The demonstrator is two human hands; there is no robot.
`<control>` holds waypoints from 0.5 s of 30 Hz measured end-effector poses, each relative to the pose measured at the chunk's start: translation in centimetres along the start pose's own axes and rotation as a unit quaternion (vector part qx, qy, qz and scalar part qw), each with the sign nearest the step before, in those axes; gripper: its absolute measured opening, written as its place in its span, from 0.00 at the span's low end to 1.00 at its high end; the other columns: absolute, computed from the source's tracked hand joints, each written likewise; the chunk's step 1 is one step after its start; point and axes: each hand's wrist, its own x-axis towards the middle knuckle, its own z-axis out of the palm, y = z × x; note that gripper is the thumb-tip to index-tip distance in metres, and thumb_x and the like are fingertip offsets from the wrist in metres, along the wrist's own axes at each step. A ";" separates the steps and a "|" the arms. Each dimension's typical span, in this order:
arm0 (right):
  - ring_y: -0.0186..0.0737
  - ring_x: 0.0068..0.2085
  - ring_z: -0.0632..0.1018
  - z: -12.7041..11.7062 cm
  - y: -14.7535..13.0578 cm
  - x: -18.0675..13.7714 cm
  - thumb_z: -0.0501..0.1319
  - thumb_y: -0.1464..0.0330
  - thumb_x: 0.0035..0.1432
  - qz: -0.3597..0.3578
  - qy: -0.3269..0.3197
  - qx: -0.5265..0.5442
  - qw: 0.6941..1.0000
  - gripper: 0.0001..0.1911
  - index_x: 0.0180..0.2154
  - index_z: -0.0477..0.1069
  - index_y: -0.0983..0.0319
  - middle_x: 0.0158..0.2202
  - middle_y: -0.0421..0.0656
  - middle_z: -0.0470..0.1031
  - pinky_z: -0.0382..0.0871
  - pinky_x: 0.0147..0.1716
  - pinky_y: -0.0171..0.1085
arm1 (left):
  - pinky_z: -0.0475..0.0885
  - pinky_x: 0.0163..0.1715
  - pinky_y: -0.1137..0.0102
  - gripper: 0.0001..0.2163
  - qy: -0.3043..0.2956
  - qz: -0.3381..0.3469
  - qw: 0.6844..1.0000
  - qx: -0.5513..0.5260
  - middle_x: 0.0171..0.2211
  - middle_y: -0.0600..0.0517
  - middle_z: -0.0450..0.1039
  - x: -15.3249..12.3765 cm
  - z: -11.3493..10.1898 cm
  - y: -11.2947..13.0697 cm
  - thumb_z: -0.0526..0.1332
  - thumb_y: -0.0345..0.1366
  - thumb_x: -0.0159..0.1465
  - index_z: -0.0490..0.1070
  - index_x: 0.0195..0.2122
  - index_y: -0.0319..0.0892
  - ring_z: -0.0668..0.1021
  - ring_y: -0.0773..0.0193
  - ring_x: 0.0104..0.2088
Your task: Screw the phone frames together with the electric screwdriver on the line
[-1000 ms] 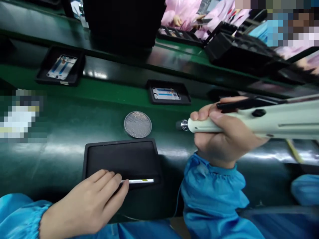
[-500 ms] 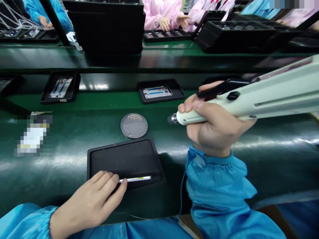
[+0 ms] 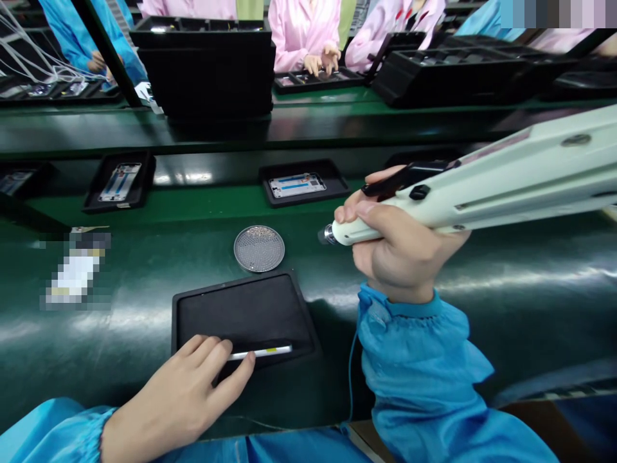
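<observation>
Your right hand (image 3: 400, 254) wraps round a pale-green tool (image 3: 511, 183); your left hand (image 3: 183, 382) pinches a slim white-edged device (image 3: 265, 352).

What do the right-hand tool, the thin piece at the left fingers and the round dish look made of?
Pale green tool: probably moulded plastic, satin; smooth shell with a slot and recessed fasteners.
Thin piece: metal or painted plastic, unclear; only a smooth, silvery-white edge shows.
Round dish: grey, fairly dull; metal or plastic, can't say; even dimples, thin pale rim.
</observation>
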 end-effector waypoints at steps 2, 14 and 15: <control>0.35 0.22 0.72 -0.2 0.0 0.0 0.62 0.77 0.42 0.001 -0.013 -0.006 1.000 0.09 0.30 0.72 0.64 0.21 0.37 0.68 0.67 0.22 0.40 | 0.72 0.34 0.61 0.20 -0.014 -0.002 1.000 0.009 0.39 0.41 0.66 0.1 0.1 0.1 0.51 0.21 0.64 0.65 0.57 0.35 0.70 0.55 0.37; 0.35 0.23 0.73 -0.8 0.5 0.1 0.62 0.77 0.43 -0.014 -0.018 -0.031 0.999 0.09 0.31 0.72 0.62 0.23 0.36 0.70 0.68 0.24 0.40 | 0.74 0.32 0.61 0.27 -0.098 -0.016 0.995 0.008 0.40 0.42 0.67 0.2 -0.1 0.3 0.51 0.22 0.62 0.58 0.64 0.40 0.72 0.55 0.35; 0.35 0.23 0.73 -0.8 0.5 0.1 0.63 0.76 0.43 -0.016 -0.018 -0.031 0.999 0.09 0.31 0.72 0.62 0.23 0.36 0.70 0.68 0.25 0.40 | 0.74 0.32 0.61 0.27 -0.100 -0.018 0.995 0.002 0.40 0.42 0.67 0.2 -0.2 0.3 0.51 0.21 0.62 0.58 0.64 0.40 0.72 0.55 0.35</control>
